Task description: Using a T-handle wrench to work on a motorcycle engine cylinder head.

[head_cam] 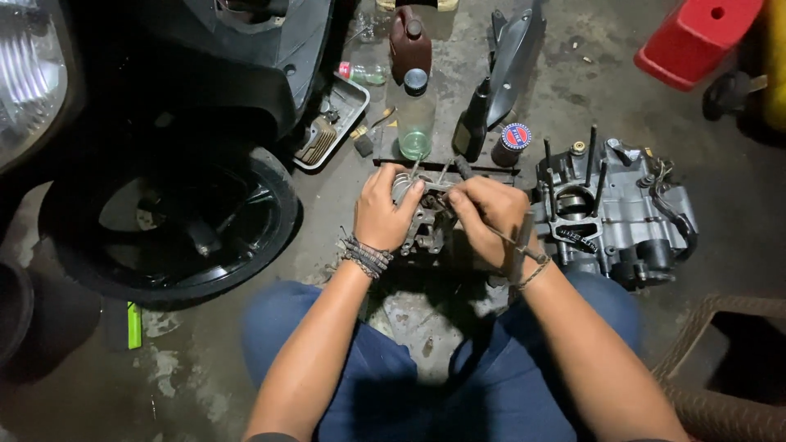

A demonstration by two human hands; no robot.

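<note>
From the head view, our left hand is closed around a small metal engine part held above our knees. Our right hand grips a thin tool against it. The engine block sits open on the floor at right, its disassembly well advanced.

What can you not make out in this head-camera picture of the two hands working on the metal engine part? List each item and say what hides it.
- Engine part, head view: mostly covered by left hand and right hand.
- Tool in the right hand: only its tip shows.
- Red container: cut by the top edge.
- Scooter wheel: lost in shadow.
</note>
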